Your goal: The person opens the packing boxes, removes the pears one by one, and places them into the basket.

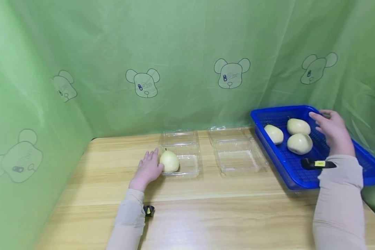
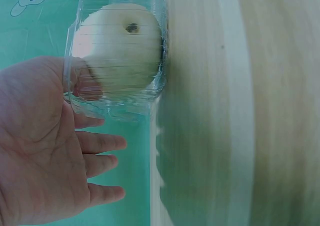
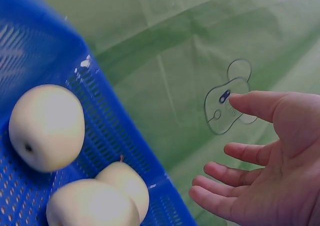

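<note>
A pale yellow pear (image 1: 169, 161) sits in the left part of a clear plastic container (image 1: 190, 165) with its lid folded back. My left hand (image 1: 147, 171) lies against that container's left side, fingers extended. In the left wrist view its thumb shows through the clear wall beside the pear (image 2: 120, 49), while the other fingers stay outside. Over the far right part of a blue basket (image 1: 282, 166) hovers my right hand (image 1: 333, 133), fingers spread and holding nothing. Three pears (image 1: 300, 143) lie in the basket, apart from the hand; the right wrist view shows them too.
A second clear container (image 1: 237, 158) lies opened between the first one and the basket. Wooden tabletop (image 1: 212, 215) extends in front. Green curtains (image 1: 187, 41) with bear-head prints hang behind and at both sides, close to the basket.
</note>
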The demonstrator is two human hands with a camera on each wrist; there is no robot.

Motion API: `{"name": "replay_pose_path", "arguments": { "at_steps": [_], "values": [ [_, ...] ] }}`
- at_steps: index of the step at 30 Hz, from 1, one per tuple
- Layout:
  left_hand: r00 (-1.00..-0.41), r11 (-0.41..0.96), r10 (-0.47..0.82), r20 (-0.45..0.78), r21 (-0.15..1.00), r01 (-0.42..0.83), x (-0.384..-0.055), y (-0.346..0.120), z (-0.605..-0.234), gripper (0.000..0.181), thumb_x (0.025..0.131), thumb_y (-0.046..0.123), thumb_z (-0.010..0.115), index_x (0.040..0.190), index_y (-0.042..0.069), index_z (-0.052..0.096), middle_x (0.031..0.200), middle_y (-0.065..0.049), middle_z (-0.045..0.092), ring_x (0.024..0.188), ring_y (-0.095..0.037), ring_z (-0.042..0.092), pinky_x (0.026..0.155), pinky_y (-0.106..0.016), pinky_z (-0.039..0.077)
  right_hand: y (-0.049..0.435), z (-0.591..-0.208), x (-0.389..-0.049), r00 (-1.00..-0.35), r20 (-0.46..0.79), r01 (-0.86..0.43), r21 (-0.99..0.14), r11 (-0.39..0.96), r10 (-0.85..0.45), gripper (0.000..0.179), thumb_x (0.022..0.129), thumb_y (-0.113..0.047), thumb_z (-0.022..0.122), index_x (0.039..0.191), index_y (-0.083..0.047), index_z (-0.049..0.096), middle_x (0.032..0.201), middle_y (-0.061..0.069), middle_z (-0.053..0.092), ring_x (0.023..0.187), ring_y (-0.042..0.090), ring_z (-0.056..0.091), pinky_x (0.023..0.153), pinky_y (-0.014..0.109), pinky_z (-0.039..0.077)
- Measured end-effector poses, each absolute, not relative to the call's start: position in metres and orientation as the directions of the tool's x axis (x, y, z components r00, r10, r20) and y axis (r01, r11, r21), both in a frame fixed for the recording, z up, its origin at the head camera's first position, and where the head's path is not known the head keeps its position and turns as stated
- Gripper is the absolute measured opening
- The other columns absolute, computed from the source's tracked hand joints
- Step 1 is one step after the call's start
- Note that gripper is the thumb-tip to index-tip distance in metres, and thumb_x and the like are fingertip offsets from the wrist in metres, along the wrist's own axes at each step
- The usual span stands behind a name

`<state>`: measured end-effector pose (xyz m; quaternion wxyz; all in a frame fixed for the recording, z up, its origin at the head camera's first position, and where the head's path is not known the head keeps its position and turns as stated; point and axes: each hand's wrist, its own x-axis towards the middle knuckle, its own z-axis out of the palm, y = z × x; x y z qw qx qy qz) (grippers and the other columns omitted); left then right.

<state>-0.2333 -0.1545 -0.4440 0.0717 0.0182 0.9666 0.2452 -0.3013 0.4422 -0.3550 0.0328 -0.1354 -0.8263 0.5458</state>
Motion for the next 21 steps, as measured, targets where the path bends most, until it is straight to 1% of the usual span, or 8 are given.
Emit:
{"name": "replay_pose_path", "arguments": {
  "at_steps": [1,3,6,9,11,13,17,21],
  "values": [
    [-0.989,0.879,0.071,-0.127,0.477,0.002,-0.233,-0.155,-0.444,0.077,0.093,0.031,0.047,0.157,0.008,0.012,0.162,-0.019,0.019,0.152,-0.037,0.007,0.121,-0.062,0.009,0.44,-0.354,-0.3,-0.963,-0.081,0.165,-0.931,0.325,0.257,0.084,0.094,-0.045,0.054,0.157,-0.011,0.011,0.123,-0.011,0.044,0.104,0.0,0.047,0.087,0.007,0.048],
    [-0.99,0.879,0.07,-0.126,0.477,0.002,-0.234,-0.155,-0.444,0.076,0.093,0.031,0.047,0.157,0.008,0.012,0.162,-0.019,0.019,0.152,-0.037,0.007,0.121,-0.062,0.009,0.435,-0.353,-0.298,-0.965,-0.063,0.123,-0.967,0.225,0.254,0.08,0.092,-0.042,0.059,0.155,-0.015,0.018,0.115,-0.019,0.042,0.112,0.003,0.047,0.074,0.0,0.045],
    [-0.99,0.88,0.07,-0.123,0.474,0.003,-0.234,-0.155,-0.445,0.075,0.093,0.031,0.046,0.157,0.008,0.013,0.162,-0.019,0.019,0.152,-0.037,0.007,0.121,-0.062,0.009,0.427,-0.35,-0.293,-0.966,-0.047,0.074,-0.992,0.1,0.255,0.072,0.09,-0.039,0.064,0.15,-0.021,0.027,0.117,-0.021,0.043,0.128,0.011,0.041,0.072,0.0,0.046],
    [-0.99,0.882,0.07,-0.122,0.472,0.004,-0.234,-0.154,-0.445,0.075,0.094,0.031,0.046,0.157,0.008,0.013,0.162,-0.019,0.019,0.152,-0.037,0.007,0.121,-0.062,0.009,0.42,-0.347,-0.288,-0.966,-0.029,0.04,-0.998,0.038,0.258,0.066,0.089,-0.036,0.067,0.144,-0.023,0.032,0.117,-0.02,0.044,0.123,0.009,0.045,0.075,0.001,0.047],
    [-0.99,0.88,0.071,-0.118,0.474,0.006,-0.234,-0.154,-0.443,0.075,0.093,0.031,0.046,0.157,0.008,0.013,0.162,-0.019,0.019,0.152,-0.038,0.007,0.121,-0.062,0.009,0.415,-0.345,-0.285,-0.966,-0.014,0.017,-1.0,0.006,0.26,0.061,0.089,-0.034,0.067,0.14,-0.024,0.035,0.116,-0.018,0.044,0.11,0.001,0.048,0.076,0.002,0.048],
    [-0.991,0.881,0.069,-0.116,0.472,0.006,-0.233,-0.154,-0.442,0.075,0.093,0.031,0.046,0.157,0.007,0.014,0.162,-0.02,0.018,0.152,-0.038,0.006,0.121,-0.063,0.008,0.411,-0.344,-0.282,-0.967,0.002,-0.015,-0.999,-0.047,0.253,0.055,0.089,-0.031,0.068,0.135,-0.024,0.039,0.116,-0.016,0.045,0.102,-0.001,0.049,0.076,0.003,0.049],
    [-0.992,0.889,0.067,-0.104,0.458,0.012,-0.232,-0.154,-0.441,0.074,0.093,0.031,0.047,0.156,0.007,0.016,0.162,-0.02,0.015,0.152,-0.038,0.002,0.121,-0.063,0.005,0.403,-0.344,-0.277,-0.973,0.045,-0.084,-0.983,-0.166,0.224,0.043,0.09,-0.022,0.067,0.126,-0.02,0.043,0.118,-0.011,0.046,0.096,0.0,0.052,0.076,0.007,0.051],
    [-0.993,0.905,0.066,-0.093,0.425,0.02,-0.231,-0.154,-0.439,0.073,0.092,0.031,0.046,0.156,0.008,0.019,0.163,-0.018,0.014,0.153,-0.036,-0.003,0.121,-0.063,0.002,0.397,-0.345,-0.273,-0.977,0.081,-0.129,-0.961,-0.244,0.197,0.038,0.092,-0.014,0.065,0.123,-0.015,0.044,0.116,-0.009,0.049,0.094,0.0,0.056,0.075,0.01,0.053]
  ]
}}
